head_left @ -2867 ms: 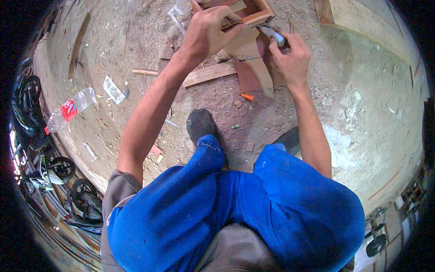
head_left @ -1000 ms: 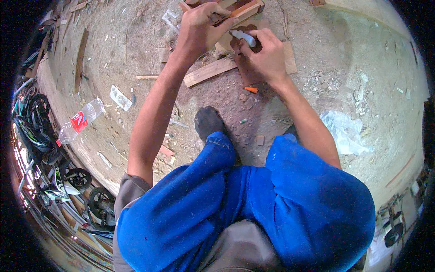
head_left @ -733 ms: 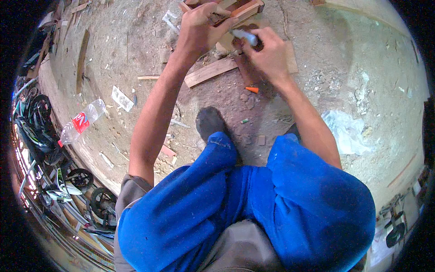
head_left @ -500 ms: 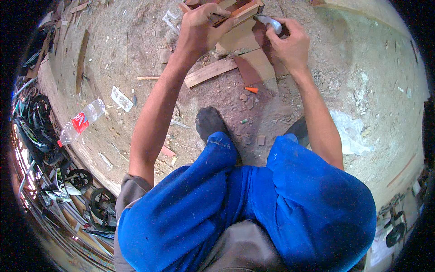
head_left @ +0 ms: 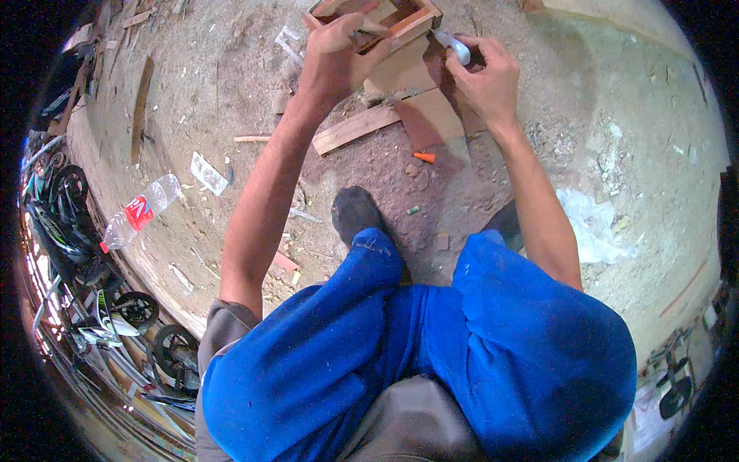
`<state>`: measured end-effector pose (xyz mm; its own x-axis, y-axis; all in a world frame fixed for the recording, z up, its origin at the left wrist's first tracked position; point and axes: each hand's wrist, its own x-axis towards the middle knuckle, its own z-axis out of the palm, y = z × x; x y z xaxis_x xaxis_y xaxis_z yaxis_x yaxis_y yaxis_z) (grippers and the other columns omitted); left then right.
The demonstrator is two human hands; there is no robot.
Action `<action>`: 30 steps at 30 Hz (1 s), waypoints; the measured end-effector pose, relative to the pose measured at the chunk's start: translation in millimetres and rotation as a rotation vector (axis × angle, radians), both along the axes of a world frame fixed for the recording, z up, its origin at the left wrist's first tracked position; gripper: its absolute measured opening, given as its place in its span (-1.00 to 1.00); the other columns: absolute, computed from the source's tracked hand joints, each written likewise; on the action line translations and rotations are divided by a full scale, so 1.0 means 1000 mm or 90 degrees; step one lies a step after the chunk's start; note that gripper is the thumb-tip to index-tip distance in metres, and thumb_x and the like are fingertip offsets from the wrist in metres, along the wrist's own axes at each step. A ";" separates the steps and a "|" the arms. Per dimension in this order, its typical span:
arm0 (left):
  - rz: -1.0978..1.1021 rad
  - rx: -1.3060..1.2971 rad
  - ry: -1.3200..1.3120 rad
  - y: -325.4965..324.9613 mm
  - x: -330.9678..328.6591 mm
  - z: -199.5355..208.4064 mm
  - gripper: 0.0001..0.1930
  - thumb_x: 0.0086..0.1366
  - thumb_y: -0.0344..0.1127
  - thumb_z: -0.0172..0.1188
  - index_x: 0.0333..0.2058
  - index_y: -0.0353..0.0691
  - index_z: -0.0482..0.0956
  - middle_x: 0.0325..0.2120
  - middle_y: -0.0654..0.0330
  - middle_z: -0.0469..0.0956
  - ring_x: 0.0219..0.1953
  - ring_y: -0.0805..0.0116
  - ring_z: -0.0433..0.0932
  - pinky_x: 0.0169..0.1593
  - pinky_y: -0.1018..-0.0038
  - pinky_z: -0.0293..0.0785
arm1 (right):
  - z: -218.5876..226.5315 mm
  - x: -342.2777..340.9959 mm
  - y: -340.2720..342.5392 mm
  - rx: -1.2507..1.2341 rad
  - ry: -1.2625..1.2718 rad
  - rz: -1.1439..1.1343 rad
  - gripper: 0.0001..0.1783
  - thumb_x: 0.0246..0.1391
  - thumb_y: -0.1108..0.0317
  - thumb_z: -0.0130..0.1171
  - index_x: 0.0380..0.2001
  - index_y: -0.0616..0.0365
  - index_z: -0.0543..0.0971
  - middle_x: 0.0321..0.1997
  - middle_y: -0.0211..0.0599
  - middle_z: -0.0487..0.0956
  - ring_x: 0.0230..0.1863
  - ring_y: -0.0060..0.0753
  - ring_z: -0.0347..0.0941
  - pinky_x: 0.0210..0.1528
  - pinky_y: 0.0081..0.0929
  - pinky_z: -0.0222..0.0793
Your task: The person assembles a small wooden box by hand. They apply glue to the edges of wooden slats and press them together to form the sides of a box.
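Observation:
At the top of the view, my left hand [head_left: 332, 65] is closed on the near side of a small open wooden box frame [head_left: 413, 28]. The upper part of this frame is cut off by the picture's edge. My right hand [head_left: 495, 83] pinches a small whitish squeeze bottle [head_left: 460, 52], its narrow nozzle pointing up and left at the frame's near right corner. Whether the tip touches the wood, I cannot tell. Below the frame lie flat brown board pieces [head_left: 433, 115] and a pale wooden strip [head_left: 356, 129]. A small orange cone-shaped cap [head_left: 424, 158] rests on the dirt nearby.
A clear plastic bottle with a red label [head_left: 140, 212] lies at left, near a crumpled clear wrapper [head_left: 208, 174]. A white plastic bag [head_left: 593, 227] is at right. Small bicycles [head_left: 73, 212] and long strips stand along the left edge. My feet [head_left: 358, 212] are on the dirt floor.
The frame and both hands sit slightly lower in the picture, as the view has shifted a little. My grips on the frame and the squeeze bottle look the same.

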<state>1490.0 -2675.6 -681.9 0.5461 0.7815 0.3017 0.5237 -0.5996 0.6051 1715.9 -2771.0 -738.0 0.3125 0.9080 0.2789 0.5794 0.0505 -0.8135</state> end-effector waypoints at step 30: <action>-0.006 0.104 0.065 -0.008 0.005 -0.003 -0.75 0.24 -0.27 0.39 -0.20 -0.28 0.62 -0.31 -0.08 0.67 -0.27 -0.12 0.69 -0.22 0.14 0.63 | 0.003 0.006 -0.008 -0.012 -0.029 -0.048 -0.75 0.04 0.33 0.38 -0.20 0.18 0.71 -0.28 -0.13 0.65 -0.27 -0.10 0.61 -0.20 -0.22 0.54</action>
